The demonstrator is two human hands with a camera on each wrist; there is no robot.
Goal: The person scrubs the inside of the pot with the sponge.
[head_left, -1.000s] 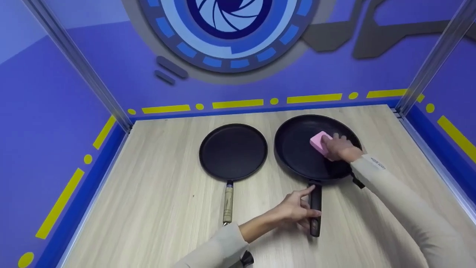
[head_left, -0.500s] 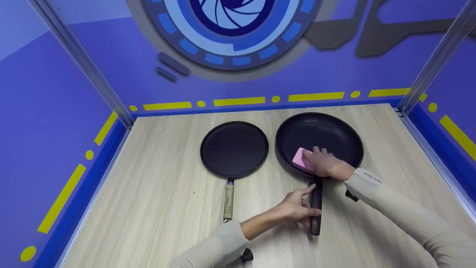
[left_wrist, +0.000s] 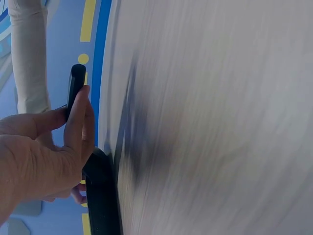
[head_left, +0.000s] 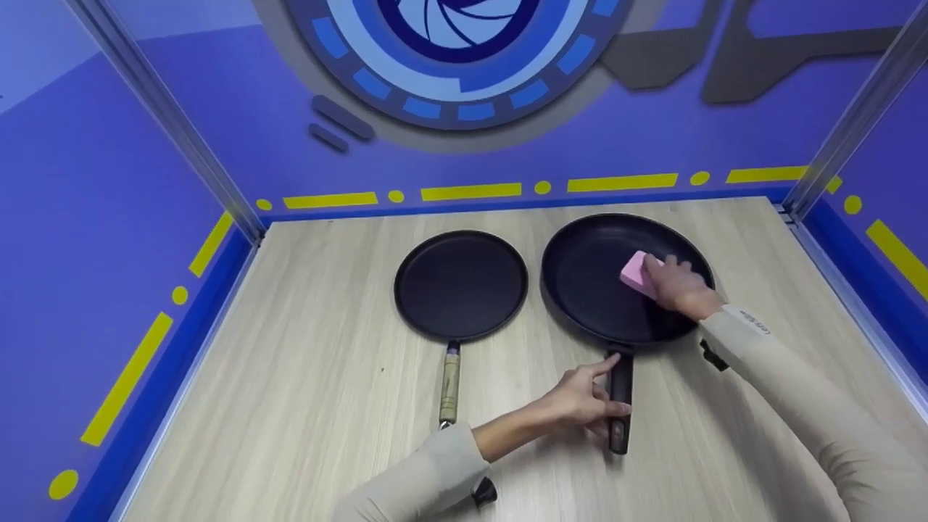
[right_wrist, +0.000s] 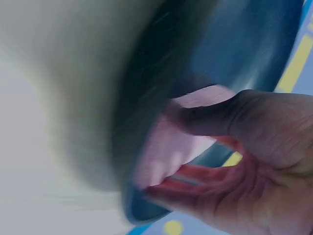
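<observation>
A deep black frying pan stands on the right of the table, its black handle toward the person. The left hand grips that handle from the left, thumb and fingers about it; the left wrist view shows the handle pinched between them. Inside the pan, the right hand holds a pink sponge against the right part of the cooking surface. In the right wrist view, thumb and fingers clasp the sponge by its sides; the picture is blurred.
Left of the frying pan lies a flat black crepe pan with a wooden handle, whose end is near the left sleeve. Blue panels with yellow marks wall the wooden table at the back and sides.
The right hand has moved the sponge from the pan's right part down to its lower left, then back up to the right. The left hand keeps its grip on the handle.
</observation>
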